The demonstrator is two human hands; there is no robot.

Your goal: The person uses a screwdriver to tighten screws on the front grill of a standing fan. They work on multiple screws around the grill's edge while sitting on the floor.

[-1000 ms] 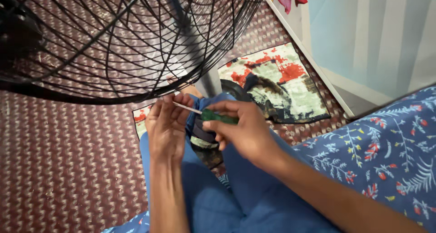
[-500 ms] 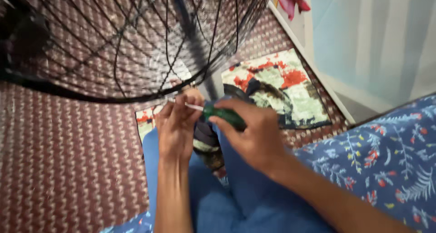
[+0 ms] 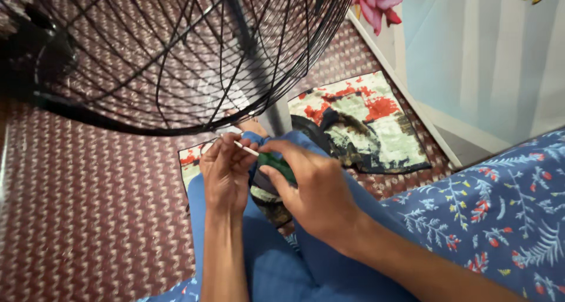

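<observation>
While both hands work close together over the lap, the notes for this moment run as follows.

Left hand: left hand (image 3: 225, 174) is curled, its fingertips pinched around the tip end of the thin metal shaft (image 3: 246, 149); a small part may sit under those fingertips, too small to tell.

Right hand: right hand (image 3: 315, 190) is closed around the green screwdriver handle (image 3: 278, 164), at 3 o'clock of the left hand and nearly touching it.

Change: over the last second the hands have crept slightly toward 12 o'clock, closer to the fan guard rim; the grip itself looks unchanged, so the same fine fitting at the tip appears to continue.

Fan guard: black wire fan guard (image 3: 176, 49) hangs at 12 o'clock, its rim just above the hands.

Lap: dark patterned cloth (image 3: 268, 199) lies under the hands on the blue garment (image 3: 276, 267).

Floor: printed mat (image 3: 365, 125) lies at 2 o'clock on the maroon carpet (image 3: 88, 219).
</observation>
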